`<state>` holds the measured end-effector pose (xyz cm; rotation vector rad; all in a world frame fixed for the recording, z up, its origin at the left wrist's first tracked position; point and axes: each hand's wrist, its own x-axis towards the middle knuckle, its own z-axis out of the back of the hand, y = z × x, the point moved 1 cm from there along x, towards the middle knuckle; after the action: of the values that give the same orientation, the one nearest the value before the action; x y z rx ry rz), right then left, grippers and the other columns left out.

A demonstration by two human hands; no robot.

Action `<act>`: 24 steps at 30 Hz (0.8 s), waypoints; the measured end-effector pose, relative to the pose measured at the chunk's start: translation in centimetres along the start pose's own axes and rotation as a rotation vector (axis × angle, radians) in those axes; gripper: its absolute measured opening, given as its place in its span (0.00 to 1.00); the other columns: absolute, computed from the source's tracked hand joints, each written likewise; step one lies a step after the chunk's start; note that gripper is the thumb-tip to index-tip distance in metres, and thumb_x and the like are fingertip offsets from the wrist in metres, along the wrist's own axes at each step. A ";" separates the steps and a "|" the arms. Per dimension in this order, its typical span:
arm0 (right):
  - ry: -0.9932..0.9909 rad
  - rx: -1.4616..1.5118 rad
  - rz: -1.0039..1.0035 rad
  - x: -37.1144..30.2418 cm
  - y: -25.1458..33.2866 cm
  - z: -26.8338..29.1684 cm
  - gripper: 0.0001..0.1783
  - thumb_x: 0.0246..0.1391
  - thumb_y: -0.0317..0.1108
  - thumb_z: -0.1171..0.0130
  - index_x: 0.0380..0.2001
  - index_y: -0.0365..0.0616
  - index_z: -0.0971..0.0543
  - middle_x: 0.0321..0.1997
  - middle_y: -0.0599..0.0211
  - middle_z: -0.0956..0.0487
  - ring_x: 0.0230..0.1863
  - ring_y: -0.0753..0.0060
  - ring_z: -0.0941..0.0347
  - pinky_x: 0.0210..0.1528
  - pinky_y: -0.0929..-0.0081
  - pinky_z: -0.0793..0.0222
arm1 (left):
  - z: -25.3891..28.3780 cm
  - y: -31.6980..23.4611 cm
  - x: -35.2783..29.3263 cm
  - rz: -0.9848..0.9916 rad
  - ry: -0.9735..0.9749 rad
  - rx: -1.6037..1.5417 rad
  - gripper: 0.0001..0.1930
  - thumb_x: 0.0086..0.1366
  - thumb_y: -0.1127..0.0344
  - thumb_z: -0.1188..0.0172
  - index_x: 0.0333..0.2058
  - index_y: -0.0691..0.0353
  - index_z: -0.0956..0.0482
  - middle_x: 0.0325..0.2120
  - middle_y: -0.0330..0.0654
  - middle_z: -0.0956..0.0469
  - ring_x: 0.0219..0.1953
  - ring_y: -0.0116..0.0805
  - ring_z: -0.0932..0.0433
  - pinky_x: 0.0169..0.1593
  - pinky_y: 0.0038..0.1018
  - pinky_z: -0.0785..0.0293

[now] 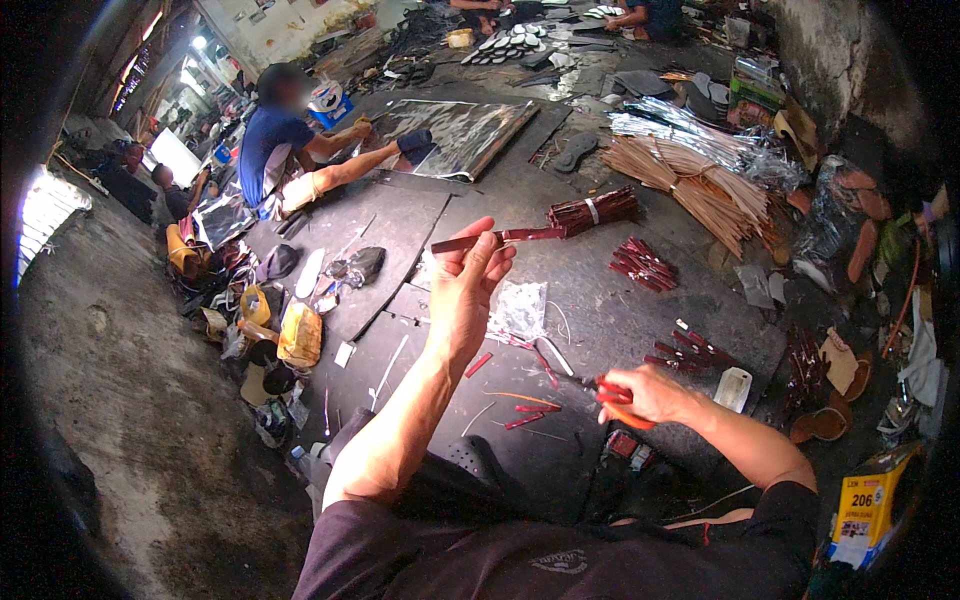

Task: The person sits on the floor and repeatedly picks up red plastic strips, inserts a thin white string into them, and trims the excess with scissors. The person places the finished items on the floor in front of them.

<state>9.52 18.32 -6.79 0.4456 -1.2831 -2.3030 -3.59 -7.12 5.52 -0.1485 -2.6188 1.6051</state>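
Note:
My left hand (464,290) is raised in the middle, its thumb and fingers pinching a dark red, glossy strip (456,244). Just beyond the fingertips, a narrow red length points toward a tied bundle of dark red strips (600,210); whether it joins the bundle I cannot tell. Lower on the right, my right hand (648,396) is wrapped round the orange handles of a pair of scissors (612,392). Their dark blades point left, toward small red cut pieces (532,415) on the dark floor mat. A clear plastic bag (520,308) lies between my hands.
Loose red strips lie in a pile (643,264) and a second group (690,352) on the right. Farther back is a large bundle of tan strips (690,190). A seated person (275,150) works beside a patterned sheet (465,135). A yellow jerrycan (300,335) stands left.

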 end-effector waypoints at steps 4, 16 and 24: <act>0.325 -0.528 -0.091 -2.3 -9.2 -4.8 0.31 0.46 0.61 0.34 0.39 0.42 0.21 0.30 0.48 0.18 0.34 0.44 0.19 0.37 0.54 0.24 | -1.0 -0.4 -1.1 -0.068 0.030 0.204 0.17 0.70 0.63 0.41 0.51 0.70 0.27 0.43 0.48 0.21 0.46 0.36 0.21 0.56 0.30 0.25; -0.657 -0.146 0.231 4.6 12.7 9.5 0.16 0.58 0.39 0.38 0.44 0.40 0.22 0.44 0.55 0.20 0.49 0.57 0.22 0.53 0.64 0.30 | -5.0 -1.4 -3.4 -0.135 0.141 0.544 0.12 0.67 0.67 0.38 0.45 0.69 0.22 0.35 0.43 0.17 0.39 0.26 0.20 0.45 0.21 0.26; -0.639 0.013 0.197 6.2 17.4 11.8 0.11 0.58 0.33 0.39 0.39 0.36 0.23 0.35 0.57 0.18 0.39 0.67 0.20 0.42 0.68 0.27 | -8.5 -3.4 -3.1 -0.325 0.204 0.408 0.13 0.67 0.66 0.39 0.44 0.70 0.21 0.35 0.43 0.19 0.39 0.28 0.22 0.45 0.25 0.26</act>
<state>2.69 15.42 13.85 -0.4398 -1.5346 -2.3439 0.28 -1.51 12.36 0.1239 -1.9934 1.8415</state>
